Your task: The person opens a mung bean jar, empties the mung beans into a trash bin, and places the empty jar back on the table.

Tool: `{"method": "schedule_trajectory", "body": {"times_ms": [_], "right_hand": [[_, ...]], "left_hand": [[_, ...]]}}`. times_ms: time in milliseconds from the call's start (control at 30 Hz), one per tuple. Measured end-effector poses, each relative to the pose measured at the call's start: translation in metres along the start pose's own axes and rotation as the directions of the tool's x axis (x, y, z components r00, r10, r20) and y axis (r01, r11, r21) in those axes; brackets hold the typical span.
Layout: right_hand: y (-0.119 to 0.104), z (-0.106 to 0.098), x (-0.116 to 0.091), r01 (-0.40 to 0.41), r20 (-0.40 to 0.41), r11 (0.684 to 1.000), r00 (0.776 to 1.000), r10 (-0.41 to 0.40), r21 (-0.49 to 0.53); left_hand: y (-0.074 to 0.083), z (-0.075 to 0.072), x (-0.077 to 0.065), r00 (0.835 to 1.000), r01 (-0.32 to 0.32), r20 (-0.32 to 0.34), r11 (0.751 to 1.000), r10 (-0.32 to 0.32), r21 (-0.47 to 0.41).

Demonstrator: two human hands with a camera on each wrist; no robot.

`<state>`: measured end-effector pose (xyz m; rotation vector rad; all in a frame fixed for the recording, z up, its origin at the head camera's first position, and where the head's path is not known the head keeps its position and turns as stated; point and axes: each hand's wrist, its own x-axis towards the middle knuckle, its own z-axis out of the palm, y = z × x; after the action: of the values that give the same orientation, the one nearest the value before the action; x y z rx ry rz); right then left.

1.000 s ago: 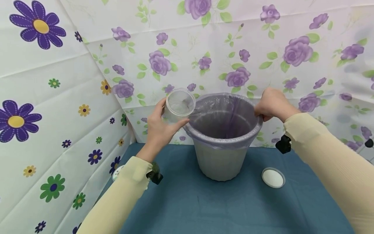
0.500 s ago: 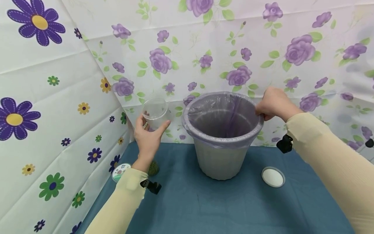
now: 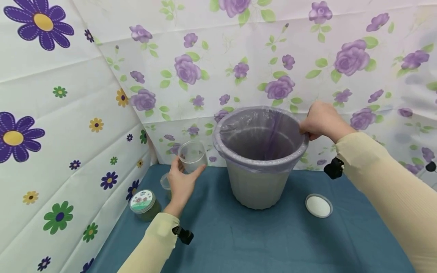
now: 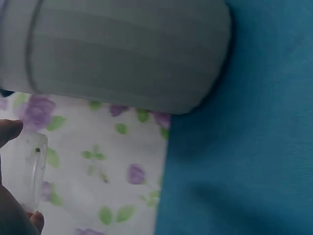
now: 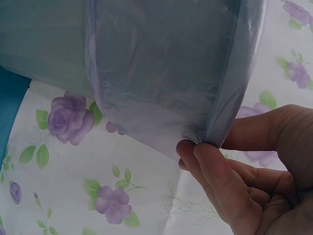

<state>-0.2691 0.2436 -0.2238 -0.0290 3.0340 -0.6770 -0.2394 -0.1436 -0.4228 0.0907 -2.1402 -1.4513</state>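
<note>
My left hand (image 3: 184, 185) grips a clear plastic cup (image 3: 192, 153) around its side, above the table and left of the bin. A small dark speck shows on the cup (image 4: 38, 164) in the left wrist view. The pale trash can (image 3: 259, 189) stands upright, lined with a translucent purple trash bag (image 3: 254, 165) folded over its rim. At the rim's right side, my right hand (image 3: 322, 120) pinches the bag's edge. Thumb and fingers close on the folded plastic (image 5: 161, 115) in the right wrist view.
A jar with a picture lid and greenish contents (image 3: 147, 208) stands at the left. Partly behind my left hand is a smaller clear container (image 3: 165, 182). A round, shallow white dish or lid (image 3: 319, 206) lies on the blue cloth (image 3: 256, 242), right of the bin.
From beside the bin's rim, my left hand has carried the cup left, then lower and slightly back right, uncovering the jar. The right hand has stayed at the rim.
</note>
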Motion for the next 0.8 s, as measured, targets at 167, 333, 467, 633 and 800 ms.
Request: {"method": "schedule_trajectory", "body": {"times_ms": [167, 333, 467, 633, 800], "right_hand": [[0.001, -0.001, 0.001, 0.002, 0.004, 1.0, 1.0, -0.002, 0.004], [0.001, -0.001, 0.0, 0.007, 0.008, 1.0, 1.0, -0.007, 0.013], [0.0, -0.001, 0.0, 0.004, -0.003, 1.0, 1.0, -0.004, 0.017], [0.0, 0.001, 0.001, 0.004, -0.015, 1.0, 1.0, -0.003, 0.021], [0.001, 0.001, 0.001, 0.002, -0.017, 1.0, 1.0, -0.002, 0.028]], "left_hand": [[-0.023, 0.011, -0.009, 0.998, 0.06, 0.028, 0.996, -0.062, 0.066], [-0.045, 0.023, -0.016, 0.989, 0.123, 0.067, 0.982, -0.133, 0.14], [-0.062, 0.031, -0.017, 0.984, 0.135, 0.088, 0.969, -0.156, 0.209], [-0.077, 0.037, -0.018, 0.974, 0.17, 0.106, 0.953, -0.202, 0.251], [-0.086, 0.042, -0.017, 0.96, 0.219, 0.11, 0.936, -0.257, 0.277]]}}
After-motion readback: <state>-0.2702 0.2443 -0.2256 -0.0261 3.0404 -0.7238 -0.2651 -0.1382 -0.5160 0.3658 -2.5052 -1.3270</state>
